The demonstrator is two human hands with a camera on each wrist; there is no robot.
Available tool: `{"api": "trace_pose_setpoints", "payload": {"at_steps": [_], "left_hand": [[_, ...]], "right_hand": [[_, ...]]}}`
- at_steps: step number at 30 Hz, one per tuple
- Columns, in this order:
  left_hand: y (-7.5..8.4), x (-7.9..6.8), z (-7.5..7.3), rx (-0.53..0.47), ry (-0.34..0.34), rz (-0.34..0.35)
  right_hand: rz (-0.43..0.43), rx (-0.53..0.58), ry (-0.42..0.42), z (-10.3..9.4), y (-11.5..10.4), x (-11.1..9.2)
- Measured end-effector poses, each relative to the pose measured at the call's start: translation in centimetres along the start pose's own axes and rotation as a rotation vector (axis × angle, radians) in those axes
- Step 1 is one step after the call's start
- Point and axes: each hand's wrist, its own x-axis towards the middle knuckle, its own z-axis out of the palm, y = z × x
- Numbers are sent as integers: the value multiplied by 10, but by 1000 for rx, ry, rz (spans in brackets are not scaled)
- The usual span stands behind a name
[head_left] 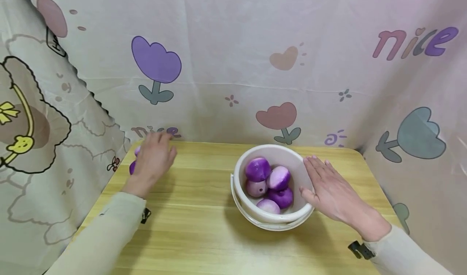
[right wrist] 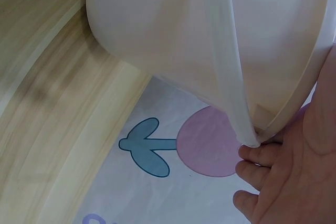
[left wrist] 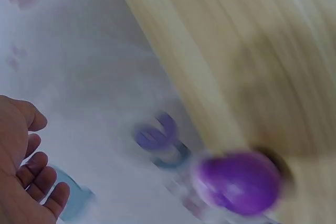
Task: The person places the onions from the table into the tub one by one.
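A white bucket [head_left: 244,202] holds several purple onions [head_left: 280,197], some deep violet and some paler. My right hand [head_left: 330,192] rests at the bucket's right rim with its fingers extended and the thumb over the inner side. In the right wrist view, the fingertips lie close to the end of the bucket's handle [right wrist: 226,51]. Over at the far left of the table, my left hand [head_left: 155,157] hovers with loosely bent fingers and nothing in it. Purple onions [head_left: 132,167] lie partly hidden behind that hand; one onion [left wrist: 241,182] shows blurred in the left wrist view.
The wooden table [head_left: 197,186] meets a patterned cloth [head_left: 219,56] along its back edge, and the cloth also hangs at both sides. The bucket's handle is folded down around its front.
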Motion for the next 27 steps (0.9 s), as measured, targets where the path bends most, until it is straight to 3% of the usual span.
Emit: {"api": "trace_pose_setpoints", "payload": {"at_steps": [5, 9, 14, 22, 27], "left_hand": [[-45, -15, 0, 50, 13, -99], [-67, -27, 2, 102, 8, -87], [-87, -36, 7, 179, -82, 28], [-115, -40, 7, 354, -331, 270], [-124, -40, 6, 435, -416, 363]], "right_hand": [[3, 7, -7, 0, -1, -1], [15, 7, -3, 0, -1, -1], [21, 5, -7, 1, -1, -1], [23, 9, -15, 0, 0, -1], [13, 8, -5, 0, 1, -1]]}}
